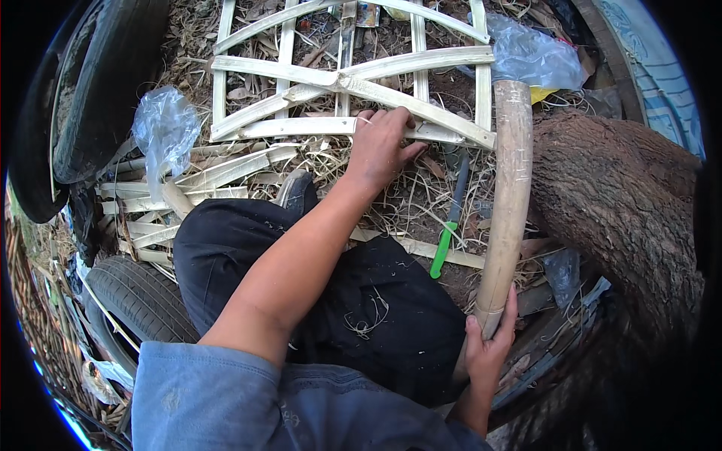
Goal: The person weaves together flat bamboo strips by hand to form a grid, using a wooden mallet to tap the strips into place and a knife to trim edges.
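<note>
A lattice of pale split-bamboo strips [301,74], with crossed diagonals over upright slats, lies on the ground ahead of me. My left hand [380,146] reaches across to its near edge, fingers curled over the bottom slat and thumb on the near side. At the lower right, my right hand [490,349] grips the lower end of a thick bamboo pole [508,203]. The pole stretches away from me, its far end beside the lattice's right corner. Between the two hands, a knife [450,222] with a green handle rests on the ground, touched by neither.
A large tree root or trunk [609,195] rises on the right. Old tyres [113,90] stand at the left, with another tyre [143,304] below. Clear plastic bags [165,131], bamboo offcuts [233,173], shavings and dry leaves litter the ground around my crossed legs.
</note>
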A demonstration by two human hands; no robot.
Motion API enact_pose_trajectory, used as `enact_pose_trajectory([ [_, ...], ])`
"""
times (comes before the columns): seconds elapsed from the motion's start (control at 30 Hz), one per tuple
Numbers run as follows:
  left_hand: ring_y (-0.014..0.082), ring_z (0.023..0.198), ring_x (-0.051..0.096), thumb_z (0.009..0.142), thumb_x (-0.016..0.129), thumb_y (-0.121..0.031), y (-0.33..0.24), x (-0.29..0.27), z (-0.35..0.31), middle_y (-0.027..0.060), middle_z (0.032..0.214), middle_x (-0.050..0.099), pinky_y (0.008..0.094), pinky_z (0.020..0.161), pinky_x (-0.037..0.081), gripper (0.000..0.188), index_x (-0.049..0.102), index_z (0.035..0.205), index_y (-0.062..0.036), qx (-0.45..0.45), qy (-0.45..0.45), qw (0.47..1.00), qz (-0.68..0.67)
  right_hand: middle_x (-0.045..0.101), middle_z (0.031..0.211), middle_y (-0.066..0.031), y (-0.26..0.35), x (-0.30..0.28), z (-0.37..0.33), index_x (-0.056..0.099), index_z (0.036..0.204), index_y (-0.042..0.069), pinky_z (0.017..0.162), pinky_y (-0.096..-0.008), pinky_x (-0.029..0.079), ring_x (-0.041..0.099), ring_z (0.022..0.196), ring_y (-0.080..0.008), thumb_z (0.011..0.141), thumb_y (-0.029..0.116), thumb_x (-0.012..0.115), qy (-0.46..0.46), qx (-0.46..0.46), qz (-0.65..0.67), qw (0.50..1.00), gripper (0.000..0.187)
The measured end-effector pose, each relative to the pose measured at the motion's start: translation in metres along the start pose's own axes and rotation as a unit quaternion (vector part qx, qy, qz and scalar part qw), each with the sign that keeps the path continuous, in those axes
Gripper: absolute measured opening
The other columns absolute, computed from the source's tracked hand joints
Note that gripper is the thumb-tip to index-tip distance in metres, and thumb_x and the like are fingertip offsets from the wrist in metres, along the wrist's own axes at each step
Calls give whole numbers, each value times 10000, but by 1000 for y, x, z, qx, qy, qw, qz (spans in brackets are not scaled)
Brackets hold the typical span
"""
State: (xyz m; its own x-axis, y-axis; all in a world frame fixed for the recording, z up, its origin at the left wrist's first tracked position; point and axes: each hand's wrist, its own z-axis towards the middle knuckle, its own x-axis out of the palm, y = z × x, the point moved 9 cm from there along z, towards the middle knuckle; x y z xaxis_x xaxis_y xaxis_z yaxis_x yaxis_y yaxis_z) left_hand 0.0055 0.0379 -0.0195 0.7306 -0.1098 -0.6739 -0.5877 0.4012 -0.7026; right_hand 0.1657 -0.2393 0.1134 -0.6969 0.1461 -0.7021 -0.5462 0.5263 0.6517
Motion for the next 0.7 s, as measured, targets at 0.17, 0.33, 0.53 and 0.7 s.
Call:
enact_pose_trajectory([
  [0.17,262,804,633,697,839,-354,-3,0,3,61,807,656,379,815,434,431,566,909,-96,25,24,999,30,501,1368,-288,2,3,0,315,1458,-60,1036,-429,416,537,1243,-386,809,78,696,11,-4,0,1000,765],
  [0.33,267,762,647,666,835,-420,3,-9,2,67,773,663,374,755,467,482,569,904,-96,24,4,998,61,600,1218,-303,19,9,8,355,1443,-55,906,-419,511,636,1103,-401,807,93,702,68,-32,-56,996,739],
  [0.53,257,845,667,711,779,-442,-2,-14,0,79,809,660,411,906,485,513,568,999,-73,69,-22,995,69,625,1162,-304,22,8,8,386,1432,-45,872,-409,525,654,1067,-401,807,106,702,63,-28,-70,995,716],
  [0.7,248,864,663,723,759,-447,3,-15,-1,75,870,663,408,886,487,484,610,987,-70,85,-35,993,71,627,1171,-298,23,16,8,384,1435,-41,881,-408,520,652,1075,-399,805,103,699,85,-27,-74,993,718],
])
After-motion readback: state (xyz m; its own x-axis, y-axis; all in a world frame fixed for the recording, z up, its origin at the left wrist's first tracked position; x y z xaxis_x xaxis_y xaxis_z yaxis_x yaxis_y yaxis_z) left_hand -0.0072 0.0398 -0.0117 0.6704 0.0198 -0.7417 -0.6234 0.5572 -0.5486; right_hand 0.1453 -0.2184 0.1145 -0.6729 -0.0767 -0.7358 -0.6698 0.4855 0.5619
